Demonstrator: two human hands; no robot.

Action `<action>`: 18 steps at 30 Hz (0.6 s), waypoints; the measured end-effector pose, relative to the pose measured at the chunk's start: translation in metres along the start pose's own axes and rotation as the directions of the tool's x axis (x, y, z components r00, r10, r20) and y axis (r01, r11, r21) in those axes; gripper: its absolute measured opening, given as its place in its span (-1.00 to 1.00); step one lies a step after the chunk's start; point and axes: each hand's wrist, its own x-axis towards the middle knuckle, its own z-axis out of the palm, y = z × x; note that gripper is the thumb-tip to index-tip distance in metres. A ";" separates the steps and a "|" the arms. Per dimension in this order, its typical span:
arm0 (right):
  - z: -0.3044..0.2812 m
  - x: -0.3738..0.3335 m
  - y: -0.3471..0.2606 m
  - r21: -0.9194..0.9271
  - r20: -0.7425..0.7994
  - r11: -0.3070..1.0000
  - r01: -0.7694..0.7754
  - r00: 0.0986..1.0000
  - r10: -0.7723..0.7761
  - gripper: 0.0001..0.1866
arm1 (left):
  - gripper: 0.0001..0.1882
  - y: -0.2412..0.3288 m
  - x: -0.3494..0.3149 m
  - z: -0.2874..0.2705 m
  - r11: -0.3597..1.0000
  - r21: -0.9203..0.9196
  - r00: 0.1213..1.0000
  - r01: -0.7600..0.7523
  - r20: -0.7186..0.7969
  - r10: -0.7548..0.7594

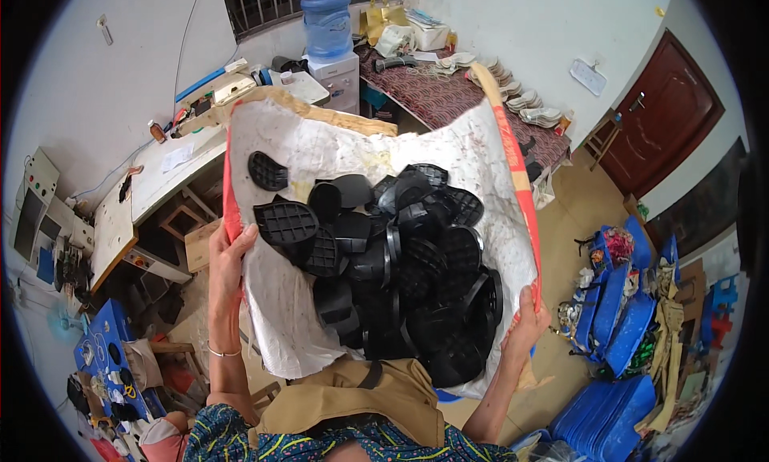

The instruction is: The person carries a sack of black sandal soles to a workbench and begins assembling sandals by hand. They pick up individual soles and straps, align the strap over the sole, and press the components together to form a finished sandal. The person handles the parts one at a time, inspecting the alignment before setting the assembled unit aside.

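Left hand (227, 255): fingers curled tight on a red-edged, white-lined sack (336, 145), nine o'clock.
Right hand (525, 326): fingers closed on its four o'clock edge.
Contents: black, curved, rubber-looking shoe heels (368, 266) heaped centrally; one apart, ten o'clock.
Progress: sack spread open; heels seemingly all remaining inside.
Beyond: long white-topped table (116, 229), ten o'clock.

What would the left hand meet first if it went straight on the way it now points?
Probably the red edge of the sack that the left hand grips, just ahead of it; exact depth is unclear.
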 end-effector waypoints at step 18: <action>0.056 0.235 0.047 -0.039 -0.251 0.999 -0.038 0.968 0.028 -0.66 | -0.72 0.008 0.263 0.210 0.998 0.056 0.970 0.011 0.242 -0.024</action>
